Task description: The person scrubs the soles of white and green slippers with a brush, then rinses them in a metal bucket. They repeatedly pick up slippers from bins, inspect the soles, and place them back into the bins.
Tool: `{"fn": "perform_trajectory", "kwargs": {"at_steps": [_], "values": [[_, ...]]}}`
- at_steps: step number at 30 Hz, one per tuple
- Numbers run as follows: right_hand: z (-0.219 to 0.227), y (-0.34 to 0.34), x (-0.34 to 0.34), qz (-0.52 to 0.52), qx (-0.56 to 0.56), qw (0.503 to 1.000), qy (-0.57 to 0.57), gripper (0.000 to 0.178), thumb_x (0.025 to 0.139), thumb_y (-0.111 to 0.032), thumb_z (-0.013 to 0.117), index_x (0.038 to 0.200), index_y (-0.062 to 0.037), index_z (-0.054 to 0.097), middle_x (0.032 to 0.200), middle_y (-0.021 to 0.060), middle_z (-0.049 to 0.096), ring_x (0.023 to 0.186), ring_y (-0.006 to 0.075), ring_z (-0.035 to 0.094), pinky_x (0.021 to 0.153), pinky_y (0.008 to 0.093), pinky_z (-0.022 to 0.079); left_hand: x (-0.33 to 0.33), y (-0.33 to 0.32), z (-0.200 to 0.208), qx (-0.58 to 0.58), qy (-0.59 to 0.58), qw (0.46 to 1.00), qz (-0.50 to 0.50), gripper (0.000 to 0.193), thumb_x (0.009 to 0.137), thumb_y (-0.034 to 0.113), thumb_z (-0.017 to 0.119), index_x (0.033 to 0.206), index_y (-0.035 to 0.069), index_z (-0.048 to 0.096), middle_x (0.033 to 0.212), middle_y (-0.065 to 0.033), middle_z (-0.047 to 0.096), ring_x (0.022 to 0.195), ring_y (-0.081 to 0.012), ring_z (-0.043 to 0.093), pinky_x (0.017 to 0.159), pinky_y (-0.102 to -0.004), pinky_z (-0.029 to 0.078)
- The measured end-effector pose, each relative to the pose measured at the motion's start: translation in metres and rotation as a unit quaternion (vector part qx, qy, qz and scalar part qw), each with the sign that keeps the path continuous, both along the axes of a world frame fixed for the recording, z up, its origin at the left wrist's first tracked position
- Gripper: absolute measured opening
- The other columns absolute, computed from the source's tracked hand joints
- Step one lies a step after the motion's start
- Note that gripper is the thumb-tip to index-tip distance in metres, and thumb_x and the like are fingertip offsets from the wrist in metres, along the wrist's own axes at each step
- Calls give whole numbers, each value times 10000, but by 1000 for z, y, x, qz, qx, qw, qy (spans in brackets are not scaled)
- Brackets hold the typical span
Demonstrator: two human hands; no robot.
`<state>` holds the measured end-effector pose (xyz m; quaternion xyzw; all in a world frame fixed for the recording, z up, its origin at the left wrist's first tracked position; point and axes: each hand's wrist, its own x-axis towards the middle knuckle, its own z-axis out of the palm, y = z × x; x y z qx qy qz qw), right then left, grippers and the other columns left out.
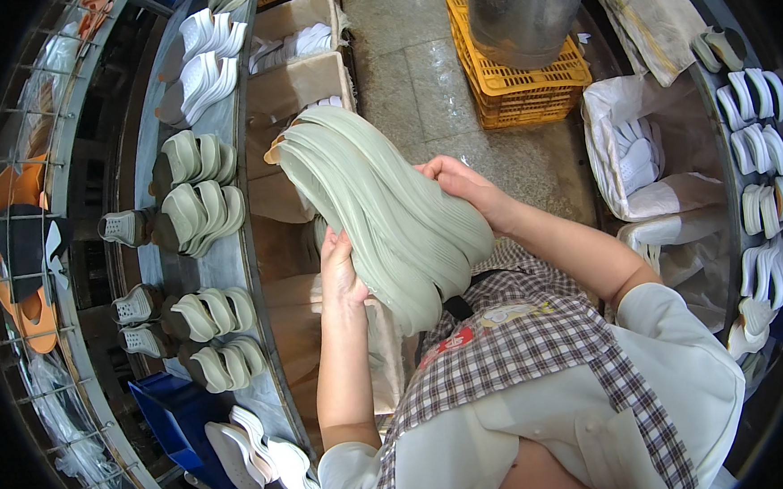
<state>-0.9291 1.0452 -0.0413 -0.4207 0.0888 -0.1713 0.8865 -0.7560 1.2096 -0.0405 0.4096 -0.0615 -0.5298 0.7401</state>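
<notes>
Pale-green soles [380,209], curved and finely ridged, nest together, grasped by left hand [343,270] and right hand [471,188].

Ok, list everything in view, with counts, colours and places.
Sole stack: one, soles uncounted, pale green, centre
Shelf soles: at least four clusters, pale green, left shelf
White soles: many, white, both sides
Lined bins: several, pale, both sides
Yellow crates: stacked, count unclear, yellow, upper right
Metal container: one, silver, on the crates
Blue bin: one, blue, lower left
Orange pieces: several, orange, far left
Apron: one, brown and white checked, worn
Left hand: one, bare, on stack's left
Right hand: one, bare, on stack's right
</notes>
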Motion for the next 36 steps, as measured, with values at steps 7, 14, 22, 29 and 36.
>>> {"fn": "perform_trajectory", "kwargs": {"at_steps": [7, 14, 22, 29, 36], "values": [[3, 4, 1, -12, -31, 999, 7, 543, 833, -310, 634, 1247, -41, 409, 1271, 130, 447, 1094, 190, 506, 946, 344, 426, -3, -1, -3, 24, -90, 996, 9, 478, 888, 286, 612, 1247, 21, 441, 1128, -120, 593, 973, -234, 624, 828, -392, 550], [29, 15, 1, -43, 119, 989, -82, 640, 826, -352, 550, 1342, -27, 358, 1201, 139, 536, 1020, 230, 581, 864, 366, 509, -1, 6, -13, -173, 53, 982, -46, 608, 943, 391, 466, 1413, 53, 284, 1267, -129, 513, 1046, -274, 582, 902, -476, 498], [21, 0, -6, -40, 274, 958, -73, 606, 803, -288, 469, 1338, -13, 396, 1248, 155, 522, 1031, 226, 602, 838, 368, 539, 5, -10, 15, -245, 86, 965, -43, 636, 907, 338, 563, 1402, 41, 298, 1161, -132, 539, 922, -256, 606, 709, -357, 541], [-10, 18, 11, -5, 196, 977, -81, 677, 772, -204, 478, 1404, -20, 317, 1341, 177, 445, 1176, 275, 500, 1021, 393, 399, 4, -13, 7, -144, 99, 982, -77, 350, 943, 294, 475, 1120, -6, 458, 861, -68, 508, 765, -174, 519, 651, -278, 484], [-34, 2, 1, 43, 445, 888, -110, 620, 802, -314, 400, 1337, -1, 416, 1198, 210, 576, 1028, 343, 611, 930, 460, 478, 27, -11, 8, -377, 229, 895, -67, 506, 916, 257, 497, 1328, 21, 322, 813, -63, 388, 719, -156, 409, 585, -252, 411]]}}
